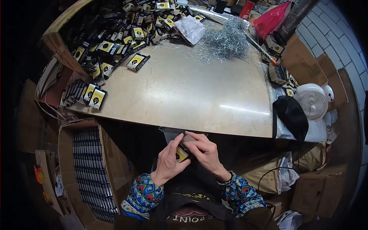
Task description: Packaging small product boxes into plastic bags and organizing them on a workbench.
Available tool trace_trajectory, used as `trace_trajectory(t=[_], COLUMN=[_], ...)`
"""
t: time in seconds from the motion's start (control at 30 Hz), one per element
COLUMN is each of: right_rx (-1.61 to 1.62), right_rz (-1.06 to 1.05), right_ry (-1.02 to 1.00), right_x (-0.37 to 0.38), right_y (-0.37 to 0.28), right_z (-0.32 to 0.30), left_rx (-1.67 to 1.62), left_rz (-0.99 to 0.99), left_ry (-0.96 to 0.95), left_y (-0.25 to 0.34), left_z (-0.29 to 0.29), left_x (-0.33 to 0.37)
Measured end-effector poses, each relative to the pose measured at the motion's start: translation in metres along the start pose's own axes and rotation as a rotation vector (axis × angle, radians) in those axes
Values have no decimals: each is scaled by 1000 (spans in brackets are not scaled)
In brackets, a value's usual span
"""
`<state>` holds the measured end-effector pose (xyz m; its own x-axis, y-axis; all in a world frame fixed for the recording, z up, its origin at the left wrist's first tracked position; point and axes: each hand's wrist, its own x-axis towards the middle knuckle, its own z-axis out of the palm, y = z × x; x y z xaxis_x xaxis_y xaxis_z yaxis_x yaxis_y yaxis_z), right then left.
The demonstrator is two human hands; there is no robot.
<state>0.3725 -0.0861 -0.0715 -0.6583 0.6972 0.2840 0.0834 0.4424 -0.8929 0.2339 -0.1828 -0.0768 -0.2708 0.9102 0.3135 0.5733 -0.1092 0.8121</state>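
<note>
Box of black-and-yellow cardboard, small and rectangular, was pinched between the fingers of the left hand and the right hand, right there just off the near edge of the pale, smooth tabletop! A broad middle stretch was left mostly open, hemmed beyond by heaped black-and-yellow boxes and tangled thin silver wire. At right, a round white fan was set, a white brick wall beyond.

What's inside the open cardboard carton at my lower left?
The open cardboard carton holds rows of slim dark boxes with pale edges, packed tightly together. Anything beneath the visible layer is covered, so I can't tell what's below.
</note>
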Motion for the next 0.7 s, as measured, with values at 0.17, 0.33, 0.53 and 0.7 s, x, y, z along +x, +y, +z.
trace_trajectory(t=[0.17,0.33,0.53,0.7], right_rx=[46,-134,256,225], right_rz=[70,-75,197,351], right_ry=[151,59,79,180], right_x=[4,-10,-13,-11], right_y=[-6,-12,-20,-22], right_z=[5,3,15,23], left_rx=[27,19,55,154], left_rz=[0,-19,-258,-124], left_ry=[1,93,129,122], left_y=[0,-9,6,4], left_z=[1,6,7,9], left_x=[0,-4,-6,-2])
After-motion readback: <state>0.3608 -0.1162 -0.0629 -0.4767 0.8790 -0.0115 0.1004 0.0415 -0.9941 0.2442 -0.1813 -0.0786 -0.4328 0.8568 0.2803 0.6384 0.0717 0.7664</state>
